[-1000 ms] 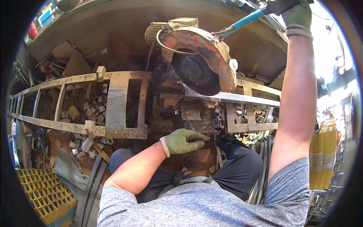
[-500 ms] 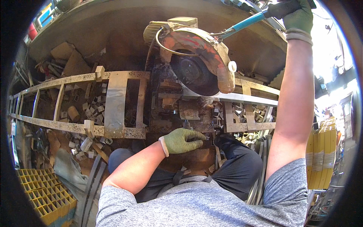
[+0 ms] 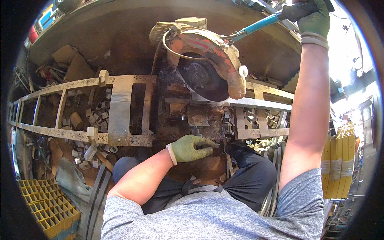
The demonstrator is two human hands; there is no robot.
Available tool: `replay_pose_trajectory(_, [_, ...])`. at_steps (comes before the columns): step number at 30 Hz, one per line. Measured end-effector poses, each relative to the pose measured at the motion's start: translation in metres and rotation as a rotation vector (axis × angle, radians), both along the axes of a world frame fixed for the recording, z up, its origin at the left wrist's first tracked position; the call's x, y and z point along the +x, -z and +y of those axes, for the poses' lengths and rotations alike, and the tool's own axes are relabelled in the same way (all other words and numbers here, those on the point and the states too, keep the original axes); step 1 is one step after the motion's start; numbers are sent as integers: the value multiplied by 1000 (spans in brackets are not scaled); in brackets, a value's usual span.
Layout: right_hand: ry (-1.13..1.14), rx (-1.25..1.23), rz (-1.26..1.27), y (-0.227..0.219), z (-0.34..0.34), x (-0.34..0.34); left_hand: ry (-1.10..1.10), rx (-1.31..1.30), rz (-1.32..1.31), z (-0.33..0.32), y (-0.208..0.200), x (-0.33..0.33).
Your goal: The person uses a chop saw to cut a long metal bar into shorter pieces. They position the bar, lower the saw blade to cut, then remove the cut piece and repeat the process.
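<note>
My right hand point(image 3: 315, 20), in a green glove, is raised at the upper right and wrapped round the dark grip point(image 3: 294, 12) of the chop saw's blue lever point(image 3: 258, 28). The saw's orange, dirt-covered guard point(image 3: 212, 44) sits over a dark round blade point(image 3: 200, 78). The blade's lower edge meets a pale metal bar point(image 3: 260, 104), with a whitish blur at the contact. My left hand point(image 3: 191, 149), also gloved, hovers or rests just nearer than the saw's clamp screw point(image 3: 196, 131). Its fingers stretch rightward, slightly bent and apart; what lies beneath the palm is hidden.
Ladder-like metal support frames point(image 3: 121, 112) extend on both sides of the saw. Short tube offcuts point(image 3: 98, 116) lie among and below them. A stack of yellow tubes point(image 3: 48, 200) stands at lower left, wrapped yellow bars point(image 3: 339, 160) at right. My knees flank the saw base.
The whole view has shifted slightly left. My right hand still grips the handle, and my left hand stays by the clamp screw. The saw's position looks nearly the same.
</note>
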State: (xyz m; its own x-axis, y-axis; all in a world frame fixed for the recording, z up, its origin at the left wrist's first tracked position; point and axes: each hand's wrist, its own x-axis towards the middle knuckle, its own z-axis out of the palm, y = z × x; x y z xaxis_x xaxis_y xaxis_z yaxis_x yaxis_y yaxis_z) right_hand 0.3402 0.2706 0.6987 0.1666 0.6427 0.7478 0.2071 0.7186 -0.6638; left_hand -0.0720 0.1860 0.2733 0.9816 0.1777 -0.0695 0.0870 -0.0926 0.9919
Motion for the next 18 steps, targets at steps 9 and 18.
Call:
replay_pose_trajectory(9, [300,73,-266,2,-5,-10,2,8,9,1,6,0])
replay_pose_trajectory(18, [511,96,-428,0,4,50,9,74,38,3,-1,-2])
